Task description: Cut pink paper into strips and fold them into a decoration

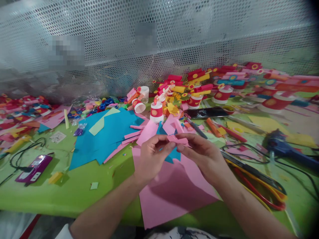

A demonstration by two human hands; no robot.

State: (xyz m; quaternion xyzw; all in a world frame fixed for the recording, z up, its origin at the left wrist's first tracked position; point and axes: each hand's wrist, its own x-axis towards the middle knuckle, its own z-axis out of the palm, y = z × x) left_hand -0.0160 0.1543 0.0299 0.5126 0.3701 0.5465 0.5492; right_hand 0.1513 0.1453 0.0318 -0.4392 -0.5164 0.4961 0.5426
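A small folded piece of pink paper (177,140) is pinched between my two hands, above the middle of the table. My left hand (154,156) grips its left end with thumb and fingers. On its right end the thumb and fingers of my right hand (203,155) are closed. Beneath both hands lies a large pink sheet (171,196), with blue paper (173,155) partly hidden behind the fingers. Cut pink strips (132,135) lie to the left, beside a large blue sheet (92,146). A red and white paper cup (157,112) stands just beyond my hands.
Scissors (259,186) and a blue glue gun (281,142) with its cord lie at right. A purple power strip (35,168) is at left. Finished-looking paper cup models (223,94) line the back, before a perforated metal screen (159,43). A dark phone-like slab (208,113) lies near them.
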